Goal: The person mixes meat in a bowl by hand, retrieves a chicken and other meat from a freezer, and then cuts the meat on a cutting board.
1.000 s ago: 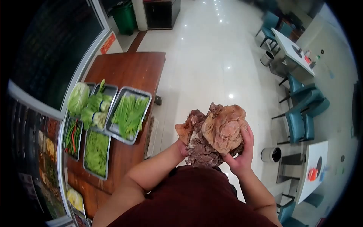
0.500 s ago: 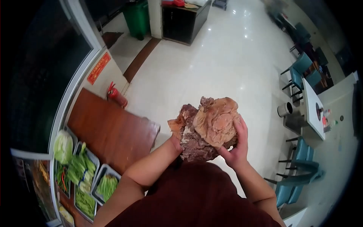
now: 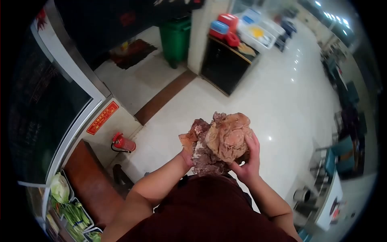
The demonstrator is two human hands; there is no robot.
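Note:
Large pieces of cooked meat [image 3: 229, 139] are carried in front of my body, held between both hands. A pale tan, wrinkled piece lies on the right; darker brown, ragged chunks [image 3: 203, 159] sit to the left and beneath. My left hand [image 3: 188, 156] grips the dark pieces from the left side, its fingers mostly hidden under them. On the right, my right hand [image 3: 249, 163] wraps round the edge of the pale piece, thumb low and fingers along its side.
Left stands a brown wooden table [image 3: 90, 181] with trays of green vegetables [image 3: 74, 213] and a cabbage [image 3: 60, 188]. A fire extinguisher [image 3: 123, 143] stands by the wall. Ahead are a black cabinet [image 3: 225, 64] and a green bin [image 3: 175, 40]. Chairs [image 3: 340, 155] and a white table [image 3: 331, 199] line the right.
I have moved forward across the floor: the cabinet and green bin appear nearer, and the wooden table has slid back toward the lower left. Both hands keep the same hold on the meat.

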